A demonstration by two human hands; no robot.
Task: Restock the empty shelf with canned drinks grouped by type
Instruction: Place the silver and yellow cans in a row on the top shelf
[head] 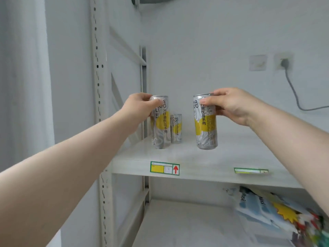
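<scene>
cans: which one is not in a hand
The rear can, standing free on the shelf; the left hand grips the left can, the right hand the right can.

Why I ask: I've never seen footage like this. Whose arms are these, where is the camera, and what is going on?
No machine here: these are a person's two bare arms, filmed by a wide-angle camera worn on their head. The left hand grips the left can by its top, and the right hand holds the right can likewise; whether either rests on the white shelf yet is hard to tell. A third can stands further back, untouched. All three share one yellow and grey design. A label sits on the shelf's front edge; printed packets lie on the level below.
</scene>
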